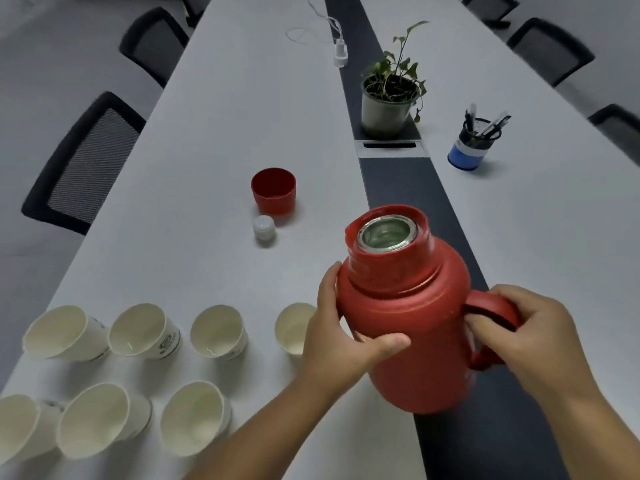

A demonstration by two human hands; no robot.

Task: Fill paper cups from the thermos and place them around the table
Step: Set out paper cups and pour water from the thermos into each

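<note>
Cups nearest: three paper cups in the front row (100, 419) and four in the back row (218, 331), near the table (207, 140) edge; a little liquid seems to sit in some.
Thermos: red thermos (403, 317) is open-mouthed, tilted left, lifted beside the rightmost back cup (294, 329).
Left hand: left hand (341, 341) wraps its fingers and thumb round the thermos body.
Right hand: right hand (530, 337) curls round the handle (491, 313).
Lid parts: red cap (273, 190) and white stopper (264, 227) stand well apart from the cups.
Risk: light cups crowd together, so a fast pour could splash, overshoot or tip one.
Risk: the left forearm may knock the rightmost cup it partly hides.
</note>
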